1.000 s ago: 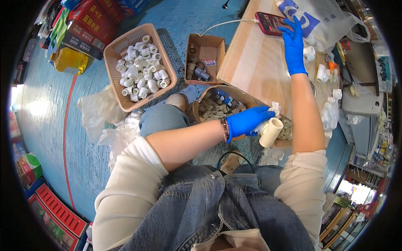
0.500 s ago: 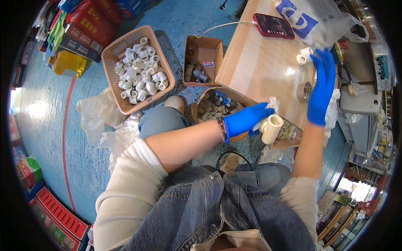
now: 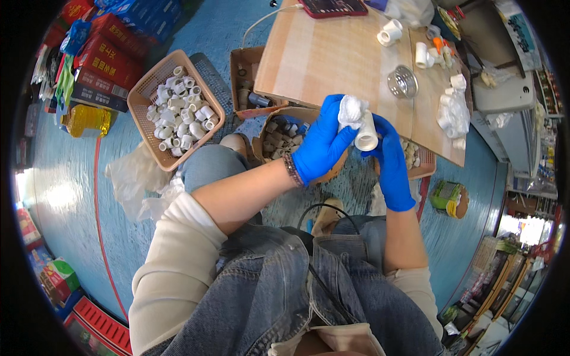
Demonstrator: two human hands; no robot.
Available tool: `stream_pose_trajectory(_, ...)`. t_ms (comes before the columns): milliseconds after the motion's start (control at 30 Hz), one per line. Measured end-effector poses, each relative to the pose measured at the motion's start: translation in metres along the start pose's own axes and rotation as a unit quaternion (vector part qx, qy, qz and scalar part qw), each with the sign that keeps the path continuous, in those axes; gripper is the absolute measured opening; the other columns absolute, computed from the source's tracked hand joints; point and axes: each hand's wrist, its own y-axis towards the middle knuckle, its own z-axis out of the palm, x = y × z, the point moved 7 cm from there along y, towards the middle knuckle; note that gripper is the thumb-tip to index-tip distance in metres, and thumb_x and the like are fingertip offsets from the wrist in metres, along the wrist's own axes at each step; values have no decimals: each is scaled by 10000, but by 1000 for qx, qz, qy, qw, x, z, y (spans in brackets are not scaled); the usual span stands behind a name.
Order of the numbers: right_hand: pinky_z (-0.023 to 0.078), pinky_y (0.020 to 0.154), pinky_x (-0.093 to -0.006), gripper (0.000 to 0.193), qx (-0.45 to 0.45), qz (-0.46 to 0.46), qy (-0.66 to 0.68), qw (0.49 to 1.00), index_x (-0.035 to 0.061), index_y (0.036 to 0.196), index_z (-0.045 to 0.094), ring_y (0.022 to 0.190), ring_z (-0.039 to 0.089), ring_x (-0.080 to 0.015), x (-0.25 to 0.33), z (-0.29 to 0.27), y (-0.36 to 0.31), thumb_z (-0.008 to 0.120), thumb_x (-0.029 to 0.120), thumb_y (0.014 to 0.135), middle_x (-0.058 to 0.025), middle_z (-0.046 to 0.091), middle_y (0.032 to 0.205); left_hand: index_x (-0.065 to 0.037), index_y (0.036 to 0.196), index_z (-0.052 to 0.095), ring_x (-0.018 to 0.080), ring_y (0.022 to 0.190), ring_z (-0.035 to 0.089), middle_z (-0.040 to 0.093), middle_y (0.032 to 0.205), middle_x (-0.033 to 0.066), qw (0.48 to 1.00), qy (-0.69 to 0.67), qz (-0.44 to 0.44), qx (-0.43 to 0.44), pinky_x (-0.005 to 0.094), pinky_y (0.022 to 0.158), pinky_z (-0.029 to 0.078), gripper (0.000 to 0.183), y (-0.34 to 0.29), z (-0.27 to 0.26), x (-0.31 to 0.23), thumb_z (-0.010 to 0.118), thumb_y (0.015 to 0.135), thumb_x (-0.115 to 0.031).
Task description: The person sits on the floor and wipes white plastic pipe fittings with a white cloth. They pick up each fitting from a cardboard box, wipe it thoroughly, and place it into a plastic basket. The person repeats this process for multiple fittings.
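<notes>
Both hands wear blue gloves and meet just off the near edge of the wooden tabletop [image 3: 338, 65]. My left hand [image 3: 323, 142] is closed around a crumpled white cloth [image 3: 353, 110], pressed beside a white plastic pipe fitting [image 3: 367, 135]. My right hand [image 3: 393, 163] grips that fitting from the right; its open round end faces me. Its far part is hidden by the cloth and fingers. On the table beyond stand a white fitting [image 3: 389, 33], a metal strainer cup [image 3: 403, 82], and another white fitting [image 3: 422, 55] beside orange-handled pieces [image 3: 442, 48].
A pink basket [image 3: 135, 101] of white fittings sits on the floor at left. Nearer are a cardboard box [image 3: 238, 59] and a container of small fittings [image 3: 279, 139]. Bagged fittings [image 3: 454, 113] lie at the table's right edge; a phone [image 3: 334, 7] with a cable lies at its far side.
My right hand has come back from over the table and now holds the fitting. My left hand has risen with the cloth against it. The view has shifted to the right.
</notes>
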Motion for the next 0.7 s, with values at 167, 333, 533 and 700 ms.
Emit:
stream_pose_trajectory(167,436,642,-273,320,39,89,14,995,13,1120,485,717,561,-158,-15,6,-12,413,267,938,-77,578,865,-22,1233,306,180,1069,457,447,1125,108,973,193,114,59,311,916,387,503,-4,15,-2,578,824,-131)
stream_pose_trajectory(333,462,664,-265,313,-31,-20,-7,999,-2,1102,477,713,557,-136,-13,17,-13,556,201,877,-69,578,827,-7,1231,345,181,968,509,477,1086,112,1000,-19,16,10,290,822,442,398,-10,12,12,477,899,-181)
stream_pose_trajectory(533,489,663,-326,442,-63,-94,-172,979,-21,1138,460,802,618,-226,-9,27,-10,637,222,814,-173,607,939,-2,1255,340,152,976,508,504,1096,113,969,-171,-165,-66,276,844,434,364,-12,6,39,394,940,-177)
stream_pose_trajectory(700,489,663,-356,523,-6,-132,-313,940,-17,1168,454,799,620,-295,0,33,-6,670,257,778,-202,602,959,-16,1204,414,128,938,522,543,1031,81,960,-167,-225,-4,275,812,446,345,-4,-8,27,393,948,-245)
